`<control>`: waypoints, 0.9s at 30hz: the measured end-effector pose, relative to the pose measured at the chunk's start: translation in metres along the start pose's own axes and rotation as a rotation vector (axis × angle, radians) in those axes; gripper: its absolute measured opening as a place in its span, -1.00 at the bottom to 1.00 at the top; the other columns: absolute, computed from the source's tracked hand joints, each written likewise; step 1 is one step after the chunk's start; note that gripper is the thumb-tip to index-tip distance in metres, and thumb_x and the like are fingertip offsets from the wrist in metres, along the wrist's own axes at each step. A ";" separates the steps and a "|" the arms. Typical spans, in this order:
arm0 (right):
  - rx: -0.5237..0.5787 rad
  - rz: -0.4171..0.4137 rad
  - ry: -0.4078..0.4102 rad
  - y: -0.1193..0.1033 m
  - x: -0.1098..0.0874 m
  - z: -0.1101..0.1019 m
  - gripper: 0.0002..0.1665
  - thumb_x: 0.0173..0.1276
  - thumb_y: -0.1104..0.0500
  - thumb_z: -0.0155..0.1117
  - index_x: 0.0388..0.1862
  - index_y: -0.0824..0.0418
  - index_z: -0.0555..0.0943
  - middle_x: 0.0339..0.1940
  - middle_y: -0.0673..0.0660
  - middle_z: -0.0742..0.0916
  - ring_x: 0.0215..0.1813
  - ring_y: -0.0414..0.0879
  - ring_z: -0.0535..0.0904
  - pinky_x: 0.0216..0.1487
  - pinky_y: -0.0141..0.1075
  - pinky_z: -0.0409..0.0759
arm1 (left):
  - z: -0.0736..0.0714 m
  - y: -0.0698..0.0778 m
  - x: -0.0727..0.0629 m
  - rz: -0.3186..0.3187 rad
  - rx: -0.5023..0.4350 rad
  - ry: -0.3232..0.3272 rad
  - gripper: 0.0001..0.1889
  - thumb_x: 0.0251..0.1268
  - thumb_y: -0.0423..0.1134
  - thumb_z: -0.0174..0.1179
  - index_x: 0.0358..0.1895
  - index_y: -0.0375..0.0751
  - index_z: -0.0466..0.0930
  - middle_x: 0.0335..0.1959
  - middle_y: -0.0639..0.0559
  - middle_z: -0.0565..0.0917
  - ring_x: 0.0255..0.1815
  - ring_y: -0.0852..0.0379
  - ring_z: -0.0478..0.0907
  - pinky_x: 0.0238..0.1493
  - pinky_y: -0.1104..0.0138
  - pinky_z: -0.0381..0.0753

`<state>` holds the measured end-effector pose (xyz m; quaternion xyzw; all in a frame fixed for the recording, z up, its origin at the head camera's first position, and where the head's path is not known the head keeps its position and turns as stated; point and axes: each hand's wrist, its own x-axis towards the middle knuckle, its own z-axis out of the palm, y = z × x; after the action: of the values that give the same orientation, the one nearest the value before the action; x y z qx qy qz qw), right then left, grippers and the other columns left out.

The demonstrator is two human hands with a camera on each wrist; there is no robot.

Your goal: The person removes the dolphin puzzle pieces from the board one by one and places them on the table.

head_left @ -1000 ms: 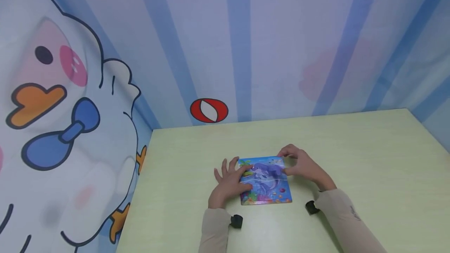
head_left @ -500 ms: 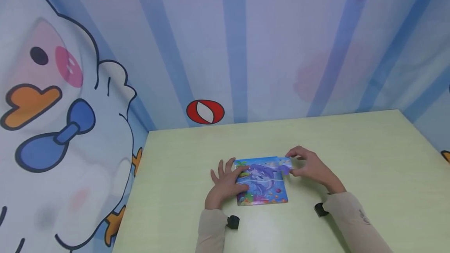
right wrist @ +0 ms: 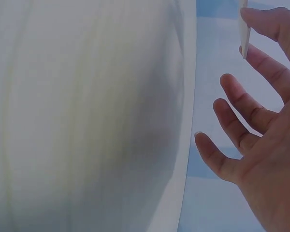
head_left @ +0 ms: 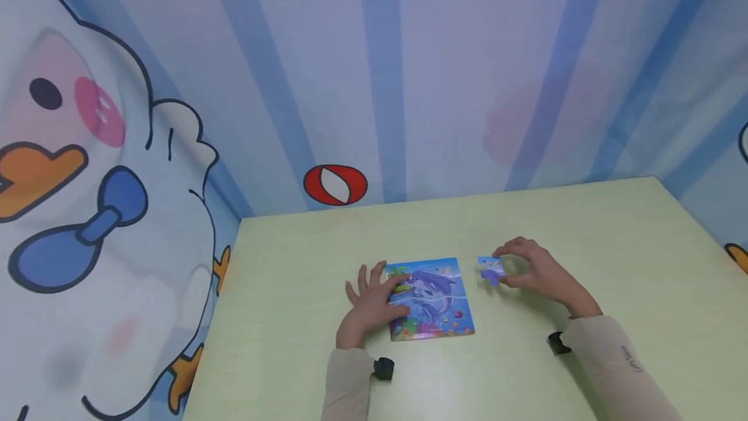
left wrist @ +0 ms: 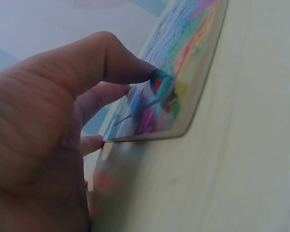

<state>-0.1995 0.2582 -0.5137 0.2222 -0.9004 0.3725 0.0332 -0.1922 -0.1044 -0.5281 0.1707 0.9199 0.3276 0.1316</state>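
Observation:
A square jigsaw puzzle (head_left: 438,307) with a purple dolphin and a blue sea scene lies flat on the table. My left hand (head_left: 371,309) rests on its left side, fingers spread, thumb and index finger pressing on the picture. The left wrist view shows the thumb touching the puzzle board (left wrist: 179,63) near a corner. To the right of the board, my right hand (head_left: 545,275) pinches a small blue and purple puzzle piece (head_left: 491,269) between thumb and index finger. In the right wrist view that puzzle piece (right wrist: 244,31) appears edge-on, with the other fingers loosely bent.
The pale yellow-green table (head_left: 292,278) meets a striped blue cloth backdrop (head_left: 456,83) behind it. A big cartoon duck (head_left: 175,265) is printed on the left side of the cloth. Each wrist carries a small black camera (head_left: 383,369).
My right hand has drawn the puzzle piece away from the board's upper right corner and moved right with it. The left hand stays on the board. The head view has shifted slightly.

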 end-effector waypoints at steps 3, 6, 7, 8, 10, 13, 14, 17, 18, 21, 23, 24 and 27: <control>-0.021 -0.008 -0.006 0.007 -0.003 -0.004 -0.57 0.13 0.30 0.51 0.02 0.23 0.68 0.03 0.25 0.63 0.11 0.27 0.47 0.06 0.22 0.43 | 0.000 -0.001 0.001 -0.007 0.010 -0.004 -0.32 0.17 0.01 0.27 0.43 0.06 0.46 0.61 -0.21 -0.01 0.58 -0.44 -0.41 0.31 -0.46 -0.51; -0.039 -0.001 -0.011 0.013 -0.007 -0.009 -0.57 0.13 0.31 0.51 0.03 0.23 0.69 0.02 0.24 0.63 0.08 0.25 0.47 0.04 0.20 0.44 | 0.000 -0.002 0.001 -0.011 0.018 -0.007 -0.32 0.18 0.01 0.28 0.44 0.07 0.46 0.61 -0.21 -0.01 0.58 -0.44 -0.41 0.31 -0.47 -0.49; -0.039 0.007 -0.018 0.015 -0.008 -0.010 -0.57 0.14 0.31 0.51 0.03 0.23 0.69 0.02 0.24 0.62 0.08 0.24 0.47 0.04 0.19 0.43 | 0.001 -0.002 0.001 -0.011 0.021 -0.008 -0.32 0.18 0.02 0.29 0.44 0.07 0.46 0.61 -0.20 -0.01 0.58 -0.44 -0.40 0.31 -0.47 -0.49; -0.044 0.012 -0.020 0.017 -0.009 -0.012 -0.57 0.15 0.30 0.51 0.04 0.23 0.69 0.01 0.24 0.62 0.08 0.24 0.47 0.04 0.18 0.43 | 0.001 -0.003 0.001 -0.010 0.023 -0.009 -0.32 0.18 0.02 0.29 0.44 0.08 0.46 0.61 -0.20 -0.01 0.58 -0.44 -0.40 0.31 -0.48 -0.48; -0.051 0.014 -0.021 0.020 -0.013 -0.015 -0.56 0.15 0.30 0.52 0.04 0.24 0.69 0.01 0.25 0.61 0.07 0.24 0.46 0.03 0.18 0.43 | 0.001 -0.002 0.001 -0.007 0.022 -0.008 -0.32 0.18 0.03 0.29 0.44 0.08 0.46 0.61 -0.20 -0.01 0.58 -0.44 -0.40 0.31 -0.48 -0.48; -0.071 -0.010 -0.017 0.025 -0.018 -0.020 -0.56 0.15 0.30 0.53 0.04 0.25 0.69 0.00 0.25 0.61 0.05 0.23 0.46 0.00 0.14 0.43 | 0.002 -0.002 0.002 -0.005 0.021 -0.007 -0.32 0.17 0.03 0.29 0.44 0.08 0.46 0.61 -0.20 -0.01 0.58 -0.44 -0.40 0.31 -0.48 -0.48; -0.077 -0.023 -0.012 0.026 -0.020 -0.022 -0.56 0.14 0.30 0.54 0.04 0.25 0.68 -0.01 0.25 0.61 0.04 0.23 0.47 -0.02 0.12 0.43 | 0.001 -0.002 0.002 -0.006 0.020 -0.007 -0.31 0.17 0.03 0.29 0.44 0.08 0.46 0.61 -0.20 -0.01 0.58 -0.44 -0.41 0.31 -0.48 -0.49; -0.089 -0.052 0.005 0.030 -0.023 -0.027 -0.55 0.13 0.31 0.54 0.04 0.26 0.68 -0.02 0.25 0.60 0.02 0.20 0.46 -0.06 0.06 0.42 | 0.001 -0.003 0.002 -0.004 0.016 -0.004 -0.31 0.17 0.03 0.30 0.43 0.08 0.46 0.61 -0.21 0.00 0.58 -0.45 -0.40 0.31 -0.48 -0.49; -0.089 -0.055 0.007 0.032 -0.024 -0.028 -0.55 0.13 0.31 0.55 0.04 0.26 0.68 -0.02 0.25 0.60 0.01 0.20 0.45 -0.08 0.04 0.42 | 0.001 -0.003 0.002 -0.003 0.012 -0.003 -0.32 0.17 0.03 0.30 0.43 0.08 0.46 0.61 -0.21 0.00 0.58 -0.45 -0.40 0.31 -0.48 -0.49; -0.088 -0.027 0.004 0.037 -0.027 -0.032 -0.55 0.15 0.32 0.54 0.05 0.26 0.68 -0.01 0.27 0.60 0.02 0.20 0.43 -0.09 0.04 0.41 | 0.000 -0.003 0.001 -0.001 0.013 -0.004 -0.32 0.19 0.02 0.29 0.44 0.08 0.46 0.61 -0.21 0.00 0.58 -0.45 -0.40 0.31 -0.48 -0.49; -0.098 0.020 -0.018 0.039 -0.029 -0.034 -0.56 0.17 0.29 0.53 0.06 0.25 0.67 0.01 0.29 0.59 0.04 0.24 0.41 -0.08 0.10 0.37 | 0.000 -0.003 0.001 -0.001 0.019 -0.006 -0.34 0.20 -0.01 0.27 0.44 0.09 0.46 0.61 -0.21 0.00 0.59 -0.44 -0.40 0.31 -0.48 -0.48; -0.107 0.049 -0.030 0.041 -0.029 -0.035 -0.56 0.19 0.27 0.52 0.07 0.24 0.67 0.03 0.31 0.58 0.05 0.27 0.39 -0.08 0.14 0.35 | 0.000 -0.003 0.001 -0.001 0.022 -0.007 -0.34 0.21 -0.03 0.25 0.45 0.09 0.46 0.62 -0.21 0.00 0.59 -0.44 -0.40 0.31 -0.48 -0.48; -0.134 0.128 -0.071 0.044 -0.031 -0.039 -0.55 0.23 0.21 0.51 0.10 0.23 0.67 0.09 0.37 0.55 0.11 0.37 0.34 -0.08 0.26 0.26 | 0.001 -0.003 0.002 -0.001 0.028 -0.009 -0.36 0.23 -0.10 0.20 0.45 0.10 0.46 0.62 -0.20 0.01 0.59 -0.43 -0.40 0.32 -0.48 -0.47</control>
<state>-0.1945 0.3239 -0.5213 0.1745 -0.9363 0.3046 -0.0081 -0.1940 -0.1054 -0.5312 0.1734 0.9238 0.3140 0.1338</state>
